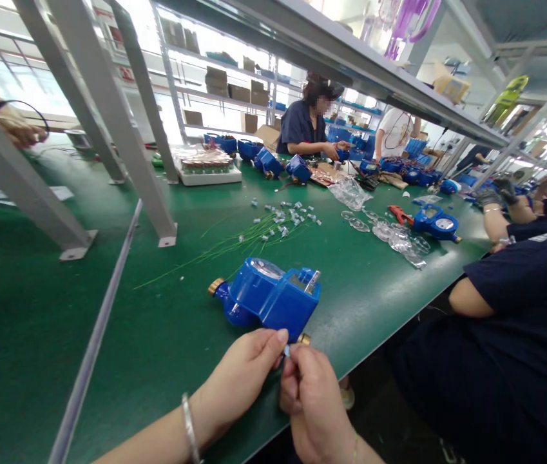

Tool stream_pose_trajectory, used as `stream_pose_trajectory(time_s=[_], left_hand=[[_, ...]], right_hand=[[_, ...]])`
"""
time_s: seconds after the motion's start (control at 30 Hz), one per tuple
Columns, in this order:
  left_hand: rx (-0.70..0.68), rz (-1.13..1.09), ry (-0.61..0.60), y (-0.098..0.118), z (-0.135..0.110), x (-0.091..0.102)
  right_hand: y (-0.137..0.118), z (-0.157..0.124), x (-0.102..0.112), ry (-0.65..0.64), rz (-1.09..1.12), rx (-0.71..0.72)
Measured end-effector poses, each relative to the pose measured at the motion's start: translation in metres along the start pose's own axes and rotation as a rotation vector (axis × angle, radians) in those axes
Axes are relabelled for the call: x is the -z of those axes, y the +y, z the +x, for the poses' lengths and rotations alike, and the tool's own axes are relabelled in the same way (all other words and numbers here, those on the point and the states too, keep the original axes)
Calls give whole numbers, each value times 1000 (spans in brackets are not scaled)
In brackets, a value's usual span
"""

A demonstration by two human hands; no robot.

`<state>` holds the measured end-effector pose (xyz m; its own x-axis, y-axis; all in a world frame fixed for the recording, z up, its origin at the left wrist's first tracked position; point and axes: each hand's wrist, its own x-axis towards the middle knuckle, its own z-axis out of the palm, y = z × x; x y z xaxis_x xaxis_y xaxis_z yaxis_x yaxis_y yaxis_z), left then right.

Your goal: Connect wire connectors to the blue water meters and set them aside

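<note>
A blue water meter (268, 293) with brass threaded ends lies on the green table right in front of my hands. Its round dial and a small raised lid face up. My left hand (241, 364) is closed in a pinch at the meter's near end. My right hand (314, 390) is closed too, its fingertips meeting those of the left. Between them shows a small pale blue wire seal (287, 351); most of it is covered by my fingers. Beyond the meter lie several similar seals (283, 231) with thin green wires (220, 252) trailing left.
A second blue meter (436, 222) and red-handled pliers (400, 214) lie to the right, near clear plastic discs (392, 235). Grey metal posts (113, 116) stand on the left. A co-worker (534, 290) sits close on my right; another person (305, 122) works across the table.
</note>
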<state>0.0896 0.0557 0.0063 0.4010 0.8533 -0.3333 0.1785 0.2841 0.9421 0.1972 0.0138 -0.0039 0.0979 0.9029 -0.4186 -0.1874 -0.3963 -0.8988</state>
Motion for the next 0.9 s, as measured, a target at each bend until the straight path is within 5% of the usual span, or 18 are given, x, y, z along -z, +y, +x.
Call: stream_pose_trajectory(time_s=[0.03,0.1,0.3,0.43,0.6,0.73,0.9], left_hand=[[17,-36,9,0,-1,-1],[51,-149,-17,1,-3,-3],[187,-276,-63,1,0,5],[225,-340,-98,1,1,5],[198,-315,-51,3,0,0],[184,-280,-29,3,2,-2],[177,-224,-83,1,3,3]], right_hand=[[0,-2,-2,-18,140,-110],[0,-4,0,-51,110,-69],[5,-3,27,190,-1071,918],[-4,5,31,193,-1473,1172],[-7,12,29,142,-1416,1212],[0,12,22,190,-1203,1079],[6,6,24,91,-916,875]])
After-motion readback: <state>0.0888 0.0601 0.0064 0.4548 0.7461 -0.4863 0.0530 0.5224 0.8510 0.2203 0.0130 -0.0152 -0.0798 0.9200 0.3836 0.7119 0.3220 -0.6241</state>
